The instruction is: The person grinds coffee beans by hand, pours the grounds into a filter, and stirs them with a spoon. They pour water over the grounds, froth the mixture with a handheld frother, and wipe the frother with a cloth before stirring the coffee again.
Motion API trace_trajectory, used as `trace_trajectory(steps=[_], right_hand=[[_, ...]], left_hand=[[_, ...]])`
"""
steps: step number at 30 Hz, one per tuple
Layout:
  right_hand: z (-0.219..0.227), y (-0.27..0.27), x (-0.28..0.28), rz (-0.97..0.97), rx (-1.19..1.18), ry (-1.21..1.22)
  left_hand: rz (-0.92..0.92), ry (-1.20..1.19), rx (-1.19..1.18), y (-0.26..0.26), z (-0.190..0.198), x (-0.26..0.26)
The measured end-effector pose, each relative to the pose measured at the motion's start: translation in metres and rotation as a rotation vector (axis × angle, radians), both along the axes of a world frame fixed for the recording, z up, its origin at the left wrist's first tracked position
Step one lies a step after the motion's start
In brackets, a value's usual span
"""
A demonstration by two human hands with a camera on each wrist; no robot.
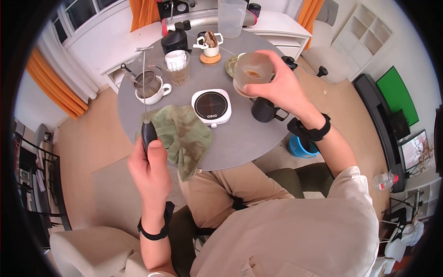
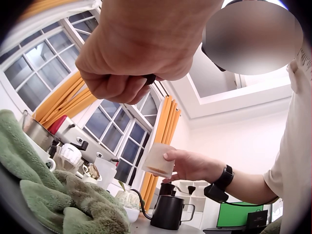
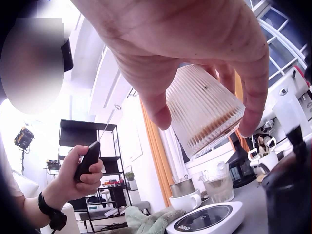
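Observation:
My left hand [image 1: 150,168] grips the black handle of a handheld milk frother [image 1: 148,133], its thin wire shaft pointing up and away to a small whisk end. In my right hand [image 1: 288,90], a ribbed clear glass [image 1: 253,69] is held between thumb and fingers above the table. Brown liquid or residue shows near the glass's base in the right wrist view, where the glass [image 3: 202,109] is tilted. Below it stands a black gooseneck kettle [image 2: 167,212]. A white scale [image 1: 211,105] marked ONIC lies between the hands, beside a crumpled green cloth [image 1: 184,136] with brown stains.
On the round grey table [image 1: 230,150] stand a white cup [image 1: 159,96] with a metal strainer-like piece, a glass [image 1: 180,76] holding a white cup, and a white pot [image 1: 211,50] on a wooden coaster. An espresso machine [image 1: 203,21] stands behind. A blue bin [image 1: 302,147] is at lower right.

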State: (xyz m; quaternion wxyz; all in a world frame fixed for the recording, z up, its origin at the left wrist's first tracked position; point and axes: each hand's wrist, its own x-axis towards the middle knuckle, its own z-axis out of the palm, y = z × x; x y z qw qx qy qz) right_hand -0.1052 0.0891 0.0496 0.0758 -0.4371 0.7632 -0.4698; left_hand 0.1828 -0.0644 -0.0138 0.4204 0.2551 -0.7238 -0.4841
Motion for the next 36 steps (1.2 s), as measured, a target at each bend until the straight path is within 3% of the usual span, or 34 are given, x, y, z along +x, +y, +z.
trace_trajectory(steps=[9,12,18,23,36], right_hand=[[0.036,0.012,-0.051,-0.027,0.135,0.084],[0.041,-0.001,-0.089,-0.024,0.089,0.26],[0.059,-0.032,-0.135,-0.066,0.253,0.546],[0.053,-0.052,-0.155,-0.11,0.466,0.652],[0.027,-0.083,-0.189,-0.126,0.724,0.738]], left_hand=[[-0.07,0.046,0.063,0.002,0.002,0.003],[-0.088,0.032,0.032,0.002,0.005,0.004],[-0.077,0.067,0.032,0.004,0.009,0.003],[-0.052,0.012,-0.034,0.001,0.009,0.005],[-0.027,0.009,-0.071,-0.004,0.007,0.003]])
